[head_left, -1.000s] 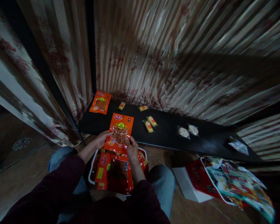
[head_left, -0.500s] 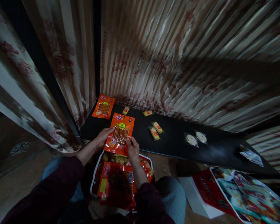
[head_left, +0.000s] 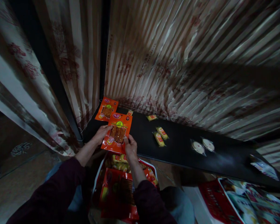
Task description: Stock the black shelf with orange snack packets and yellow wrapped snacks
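We are gripping the orange packet point(head_left: 119, 134) with left hand point(head_left: 102, 135) and right hand point(head_left: 131, 148) by opposite sides at the black shelf point(head_left: 177, 140)'s near edge, its top now overlapping, in our view, the matching corner packet point(head_left: 105, 109), so the two are drawing closer.

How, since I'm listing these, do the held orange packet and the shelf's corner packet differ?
The left hand and right hand grip the held packet; the corner packet rests on the shelf. The held packet looks larger in view than the corner packet. Both are orange, printed fronts showing.
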Demonstrator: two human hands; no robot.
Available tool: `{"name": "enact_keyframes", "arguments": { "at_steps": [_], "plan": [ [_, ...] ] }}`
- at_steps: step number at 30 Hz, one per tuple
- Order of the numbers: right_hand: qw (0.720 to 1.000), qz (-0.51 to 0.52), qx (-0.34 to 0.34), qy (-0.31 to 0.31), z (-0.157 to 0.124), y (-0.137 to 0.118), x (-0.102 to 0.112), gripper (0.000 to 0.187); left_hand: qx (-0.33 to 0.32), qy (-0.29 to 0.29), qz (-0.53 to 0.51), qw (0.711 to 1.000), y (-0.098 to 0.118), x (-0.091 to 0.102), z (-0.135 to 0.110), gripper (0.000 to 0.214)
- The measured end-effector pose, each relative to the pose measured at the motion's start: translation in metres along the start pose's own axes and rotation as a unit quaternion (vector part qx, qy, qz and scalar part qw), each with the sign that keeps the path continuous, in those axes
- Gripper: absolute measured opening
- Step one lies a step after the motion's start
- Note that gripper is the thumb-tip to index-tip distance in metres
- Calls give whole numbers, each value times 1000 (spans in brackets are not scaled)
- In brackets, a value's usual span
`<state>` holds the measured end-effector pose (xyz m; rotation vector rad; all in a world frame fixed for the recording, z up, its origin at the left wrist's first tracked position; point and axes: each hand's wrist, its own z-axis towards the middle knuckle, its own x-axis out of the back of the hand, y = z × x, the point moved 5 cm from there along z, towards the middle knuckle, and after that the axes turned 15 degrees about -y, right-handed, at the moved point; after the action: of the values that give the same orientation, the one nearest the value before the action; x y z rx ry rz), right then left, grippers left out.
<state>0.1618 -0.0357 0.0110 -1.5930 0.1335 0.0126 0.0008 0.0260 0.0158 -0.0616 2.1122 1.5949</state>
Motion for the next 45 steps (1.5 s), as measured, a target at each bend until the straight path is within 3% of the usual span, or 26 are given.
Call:
{"name": "enact_keyframes", "arguments": {
  "at_steps": [6,18,29,36,45],
  "plan": [
    [1000,-17,-14,5,16,7,-7,33,6,-19,-57,998,4,6,6,35],
    [1000,-8,-17,21,43,4,-20,32,12,33,-90,995,5,24,14,25],
    [999,-5,-22,23,62,8,-32,32,-31,80,-46,995,11,42,22,22],
    [1000,2,-8,29,80,6,-35,30,-10,74,-16,997,19,40,19,32],
    [999,-36,6,29,102,14,-40,27,-62,176,28,982,25,53,23,37]
  ]
}}
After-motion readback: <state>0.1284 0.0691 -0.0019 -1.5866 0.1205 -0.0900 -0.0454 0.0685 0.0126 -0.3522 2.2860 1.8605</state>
